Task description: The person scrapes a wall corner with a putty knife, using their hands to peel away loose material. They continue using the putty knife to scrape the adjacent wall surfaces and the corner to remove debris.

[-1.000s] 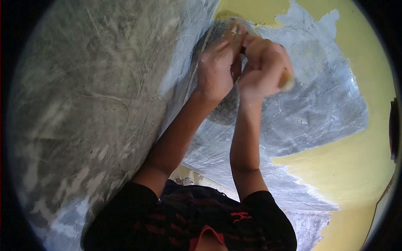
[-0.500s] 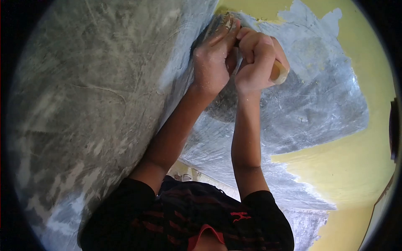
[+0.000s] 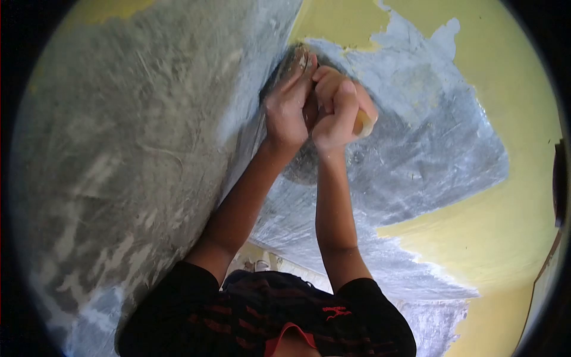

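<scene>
The person's right hand point(image 3: 339, 110) has a firm grip on the tool point(image 3: 363, 125), fingers curled round its handle, the pale yellowish butt poking out on the side away from the left hand point(image 3: 286, 116). The tool's other end is hidden by the hands, so contact with the wall cannot be told. The left hand is just beside the right, fingers nearly straight and pointing up the corner; whether its grip has hold of the tool cannot be told. Both hands are close to where the mottled grey left wall point(image 3: 119, 166) meets the right wall. There, a grey patch point(image 3: 422, 160) spreads behind them, ragged-edged in places against yellow paint point(image 3: 476, 238).
</scene>
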